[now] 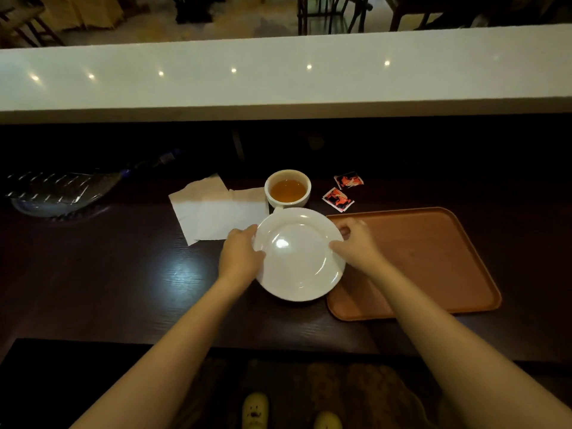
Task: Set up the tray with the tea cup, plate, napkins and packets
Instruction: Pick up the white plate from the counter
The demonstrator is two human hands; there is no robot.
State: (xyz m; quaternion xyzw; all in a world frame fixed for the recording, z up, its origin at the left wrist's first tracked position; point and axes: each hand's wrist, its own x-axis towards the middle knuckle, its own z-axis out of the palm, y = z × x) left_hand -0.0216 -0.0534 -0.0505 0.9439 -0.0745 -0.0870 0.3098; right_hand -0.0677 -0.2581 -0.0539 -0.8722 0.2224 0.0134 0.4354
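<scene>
A white plate (298, 255) is held at both sides: my left hand (240, 255) grips its left rim and my right hand (356, 241) its right rim. The plate's right edge overlaps the left edge of the brown tray (433, 261), which lies on the dark counter. Behind the plate stands a white tea cup (288, 188) filled with amber tea. Two white napkins (213, 209) lie to the left of the cup. Two red and black packets (338, 199) (348, 180) lie to the cup's right, behind the tray.
A clear glass dish (55, 193) sits at the far left of the dark counter (123, 274). A raised white ledge (278, 85) runs across behind the counter. Chairs stand beyond it.
</scene>
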